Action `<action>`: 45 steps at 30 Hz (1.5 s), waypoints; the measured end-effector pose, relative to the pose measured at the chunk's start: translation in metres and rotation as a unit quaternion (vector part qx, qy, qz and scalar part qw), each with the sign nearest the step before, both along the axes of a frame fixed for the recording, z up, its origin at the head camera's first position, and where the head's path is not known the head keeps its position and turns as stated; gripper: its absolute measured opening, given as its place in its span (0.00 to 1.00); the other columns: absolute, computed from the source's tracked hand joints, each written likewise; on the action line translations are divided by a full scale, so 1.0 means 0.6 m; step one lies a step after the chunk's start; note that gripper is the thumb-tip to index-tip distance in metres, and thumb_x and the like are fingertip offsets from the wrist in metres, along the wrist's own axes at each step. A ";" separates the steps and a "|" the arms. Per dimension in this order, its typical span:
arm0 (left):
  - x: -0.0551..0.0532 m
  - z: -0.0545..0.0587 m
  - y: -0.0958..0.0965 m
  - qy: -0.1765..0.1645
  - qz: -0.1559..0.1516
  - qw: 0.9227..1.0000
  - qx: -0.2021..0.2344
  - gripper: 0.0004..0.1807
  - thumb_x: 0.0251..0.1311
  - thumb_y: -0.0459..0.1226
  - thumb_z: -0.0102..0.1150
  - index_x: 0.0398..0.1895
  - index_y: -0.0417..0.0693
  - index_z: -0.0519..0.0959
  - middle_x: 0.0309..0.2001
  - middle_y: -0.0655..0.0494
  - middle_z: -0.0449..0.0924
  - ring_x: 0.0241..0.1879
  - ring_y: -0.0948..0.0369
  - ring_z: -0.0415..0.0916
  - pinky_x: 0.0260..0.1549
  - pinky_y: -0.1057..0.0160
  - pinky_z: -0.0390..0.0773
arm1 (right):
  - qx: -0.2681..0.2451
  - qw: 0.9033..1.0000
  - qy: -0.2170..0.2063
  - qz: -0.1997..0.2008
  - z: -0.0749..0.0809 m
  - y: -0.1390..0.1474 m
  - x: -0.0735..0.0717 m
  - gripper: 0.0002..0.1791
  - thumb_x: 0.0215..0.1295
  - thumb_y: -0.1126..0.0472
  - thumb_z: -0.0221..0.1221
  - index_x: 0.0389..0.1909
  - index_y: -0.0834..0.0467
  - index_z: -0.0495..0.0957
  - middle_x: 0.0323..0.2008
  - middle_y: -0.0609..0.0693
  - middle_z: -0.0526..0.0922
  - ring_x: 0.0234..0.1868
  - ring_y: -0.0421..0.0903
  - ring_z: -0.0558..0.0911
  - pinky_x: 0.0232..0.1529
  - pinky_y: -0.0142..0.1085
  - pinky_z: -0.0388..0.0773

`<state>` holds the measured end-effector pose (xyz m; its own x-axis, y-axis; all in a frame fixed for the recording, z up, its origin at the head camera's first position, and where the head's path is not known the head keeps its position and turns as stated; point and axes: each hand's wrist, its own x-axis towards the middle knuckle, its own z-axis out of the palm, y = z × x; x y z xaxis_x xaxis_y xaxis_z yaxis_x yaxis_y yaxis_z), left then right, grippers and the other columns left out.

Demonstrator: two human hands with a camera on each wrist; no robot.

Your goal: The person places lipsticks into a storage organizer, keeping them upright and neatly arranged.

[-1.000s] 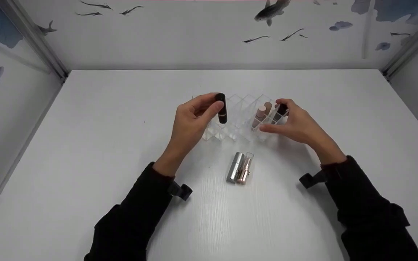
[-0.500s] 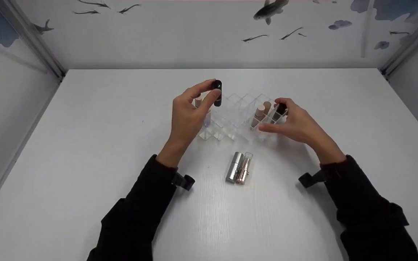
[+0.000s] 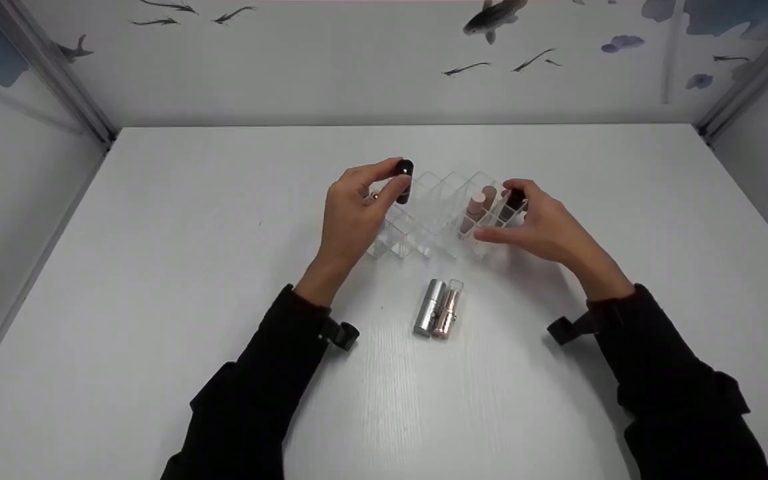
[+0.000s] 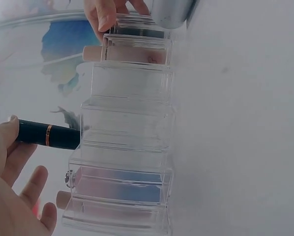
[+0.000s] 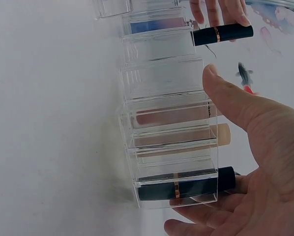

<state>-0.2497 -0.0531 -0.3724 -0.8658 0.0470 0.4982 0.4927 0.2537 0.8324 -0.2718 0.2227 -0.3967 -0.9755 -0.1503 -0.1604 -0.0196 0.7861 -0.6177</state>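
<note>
My left hand (image 3: 356,210) pinches the upper end of a black lipstick tube (image 3: 405,181) between thumb and fingers, above a clear lipstick organizer (image 3: 427,233). In the left wrist view the gold band of that lipstick (image 4: 64,137) shows, and its lower end meets the top edge of the organizer (image 4: 127,118). My right hand (image 3: 547,223) holds the organizer's right end, thumb at the near side, fingers round the far side. Beside those fingers, another black lipstick (image 5: 196,189) stands in a compartment. A pink-capped tube (image 3: 474,207) and a tan-capped tube (image 3: 489,197) stand near it.
In front of the organizer, a silver tube (image 3: 430,308) and a rose-gold tube with a clear cap (image 3: 449,310) lie side by side on the white table (image 3: 157,333). A patterned panel (image 3: 357,73) rises behind the table.
My left hand has carried the black lipstick away from me and slightly left, then back down a little over the organizer. My right hand keeps its place.
</note>
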 end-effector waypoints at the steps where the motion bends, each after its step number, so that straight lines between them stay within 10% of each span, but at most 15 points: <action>1: -0.005 -0.006 0.000 -0.002 -0.003 1.000 0.001 0.16 0.59 0.35 0.61 0.50 0.38 0.80 0.45 0.47 0.82 0.49 0.59 0.75 0.38 0.59 0.80 | 0.000 1.000 -0.001 -0.001 0.000 0.000 0.000 0.63 0.34 0.23 0.63 0.71 0.51 0.52 0.63 0.56 0.67 0.61 0.53 0.67 0.58 0.53 0.67; 10: -0.039 -0.048 -0.003 0.005 0.005 0.999 -0.045 0.17 0.58 0.43 0.63 0.50 0.49 0.82 0.44 0.59 0.84 0.46 0.69 0.77 0.51 0.64 0.75 | 0.010 1.000 -0.004 0.000 0.000 0.001 -0.001 0.64 0.34 0.22 0.62 0.71 0.50 0.51 0.65 0.58 0.64 0.65 0.56 0.65 0.59 0.56 0.66; 13: -0.039 -0.050 -0.005 0.005 0.013 0.998 -0.055 0.17 0.58 0.44 0.63 0.49 0.49 0.82 0.44 0.59 0.84 0.47 0.67 0.74 0.39 0.69 0.79 | 0.011 1.000 -0.003 0.002 0.000 0.000 -0.001 0.64 0.34 0.22 0.62 0.71 0.51 0.51 0.66 0.58 0.64 0.66 0.56 0.64 0.60 0.56 0.66; 21: -0.034 -0.048 -0.003 0.036 0.099 0.983 -0.150 0.16 0.55 0.48 0.65 0.44 0.52 0.84 0.48 0.58 0.82 0.53 0.59 0.71 0.57 0.52 0.60 | 0.004 1.000 -0.012 -0.001 0.002 0.000 -0.001 0.64 0.34 0.23 0.63 0.71 0.49 0.50 0.64 0.55 0.65 0.62 0.54 0.66 0.58 0.54 0.67; 30: -0.025 -0.049 -0.002 -0.042 0.121 0.970 -0.205 0.15 0.54 0.51 0.65 0.43 0.57 0.85 0.65 0.52 0.63 0.67 0.55 0.53 0.60 0.46 0.50 | -0.004 1.000 -0.017 -0.002 0.001 0.000 -0.001 0.64 0.34 0.23 0.63 0.72 0.48 0.50 0.63 0.55 0.66 0.60 0.53 0.68 0.56 0.52 0.68; 45: -0.024 -0.056 -0.003 -0.088 0.147 0.947 -0.270 0.11 0.55 0.51 0.63 0.39 0.61 0.86 0.65 0.53 0.64 0.66 0.53 0.56 0.56 0.43 0.56 | -0.019 0.999 -0.029 -0.014 0.000 -0.003 0.000 0.69 0.34 0.24 0.64 0.74 0.50 0.42 0.67 0.57 0.62 0.66 0.55 0.65 0.62 0.54 0.65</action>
